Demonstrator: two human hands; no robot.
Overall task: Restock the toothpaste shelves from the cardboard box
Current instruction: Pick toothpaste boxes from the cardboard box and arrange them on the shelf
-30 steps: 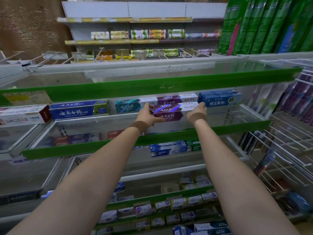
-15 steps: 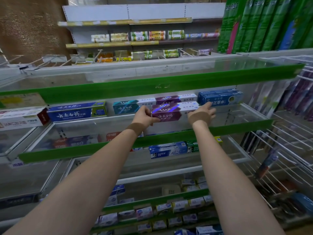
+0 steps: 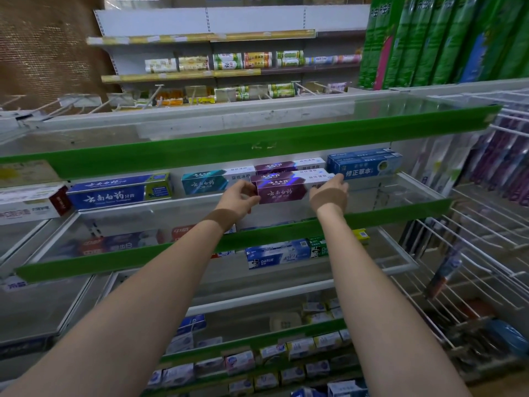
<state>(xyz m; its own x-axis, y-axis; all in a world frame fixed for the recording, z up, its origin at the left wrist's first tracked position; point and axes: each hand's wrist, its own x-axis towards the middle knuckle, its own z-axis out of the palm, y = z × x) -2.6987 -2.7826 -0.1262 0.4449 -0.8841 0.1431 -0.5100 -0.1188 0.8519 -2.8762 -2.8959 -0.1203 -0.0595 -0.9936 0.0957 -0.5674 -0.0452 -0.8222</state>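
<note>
Both arms reach up to the clear shelf (image 3: 400,207) with the green front strip. A purple and white toothpaste box (image 3: 282,190) is held lengthwise between my hands, in front of another purple box (image 3: 289,167) at the shelf's back. My left hand (image 3: 239,196) grips its left end with curled fingers. My right hand (image 3: 329,191) holds its right end, fingers stretched toward the blue boxes (image 3: 363,164). A teal box (image 3: 211,180) lies just left of the held box. The cardboard box is out of view.
A blue toothpaste box (image 3: 120,190) and a white and red one (image 3: 31,202) sit further left on the same shelf. Darlie boxes (image 3: 277,255) lie one shelf below, small boxes (image 3: 286,353) lower down. White wire racks (image 3: 481,230) stand at right. Green packs (image 3: 429,38) hang top right.
The purple box has moved slightly toward the back of the shelf with both hands on it. My right fingers have stretched out toward the blue boxes.
</note>
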